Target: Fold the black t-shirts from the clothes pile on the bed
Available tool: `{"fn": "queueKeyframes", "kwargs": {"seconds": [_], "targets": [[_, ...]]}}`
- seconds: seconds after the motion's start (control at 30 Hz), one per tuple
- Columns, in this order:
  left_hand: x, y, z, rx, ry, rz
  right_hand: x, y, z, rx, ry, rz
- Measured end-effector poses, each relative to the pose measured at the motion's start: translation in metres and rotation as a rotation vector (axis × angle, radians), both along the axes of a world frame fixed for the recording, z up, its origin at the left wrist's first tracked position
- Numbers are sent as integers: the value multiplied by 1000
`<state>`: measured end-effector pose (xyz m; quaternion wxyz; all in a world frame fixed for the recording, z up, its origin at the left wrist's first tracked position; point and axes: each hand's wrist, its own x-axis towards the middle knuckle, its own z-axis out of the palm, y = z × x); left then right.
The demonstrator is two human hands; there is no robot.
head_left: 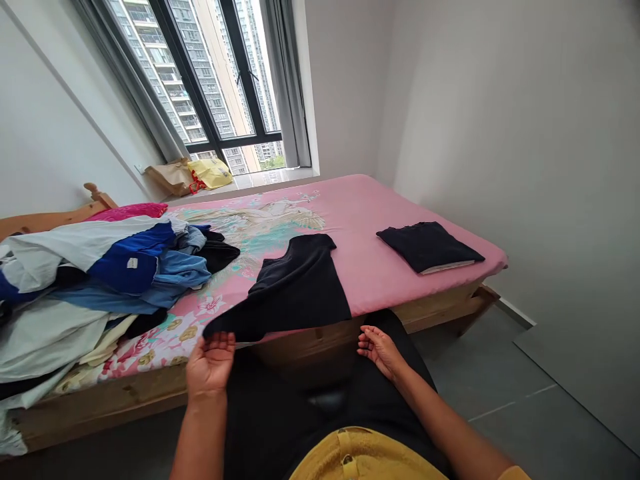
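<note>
A black long-sleeved top lies partly folded along the near edge of the bed, one sleeve stretched toward the left. At that sleeve's end is my left hand, palm up, with its fingers curled on the cloth. My right hand hovers over my right thigh, just off the bed edge and apart from the top. Its fingers are loosely bent, and nothing shows in them. Farther right on the bed rests a dark folded garment, flat and roughly square.
A heap of mixed clothes covers the left part of the bed, some hanging over its edge. Pink bedding with a floral and bird print lies over the wooden bed frame. A brown and yellow bag sits on the windowsill.
</note>
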<state>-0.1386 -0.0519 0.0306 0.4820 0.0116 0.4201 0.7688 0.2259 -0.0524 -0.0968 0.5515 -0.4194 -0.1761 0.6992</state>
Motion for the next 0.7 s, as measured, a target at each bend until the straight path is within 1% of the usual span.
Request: {"fn": "queueKeyframes", "kwargs": {"seconds": [0.03,0.07,0.1,0.13,0.17,0.2,0.27,0.33,0.37,0.43,0.5,0.53,0.6,0.63,0.7], "targets": [[-13,0,3,-12,31,68,0,0,0,0,-2,20],[-21,-2,2,-37,63,116,-1,-1,1,-2,-5,35],[-24,-5,-2,-72,89,134,-1,-1,1,-5,-6,47],[-21,-10,-9,-114,101,117,-1,-1,2,-6,-7,55],[-13,-16,-18,-159,95,70,-2,-1,2,-7,-8,59],[-1,-22,-29,-202,78,-1,-2,-1,2,-9,-11,60],[35,-33,-53,-275,19,-242,-4,-1,2,-8,-30,59],[76,-39,-72,-361,3,-486,-7,-1,3,-5,-80,68],[96,-39,-79,-391,8,-597,-9,0,4,-5,-111,82],[130,-37,-86,-393,63,-779,-17,4,6,-14,-159,124],[151,-32,-88,-362,144,-893,-27,11,9,-38,-176,170],[157,-28,-87,-350,185,-921,-34,15,11,-40,-193,179],[163,-22,-86,-334,262,-908,-47,22,14,-15,-259,157],[163,-20,-85,-326,299,-875,-54,25,16,18,-302,134],[163,-19,-84,-307,371,-783,-64,25,22,155,-427,93]]}}
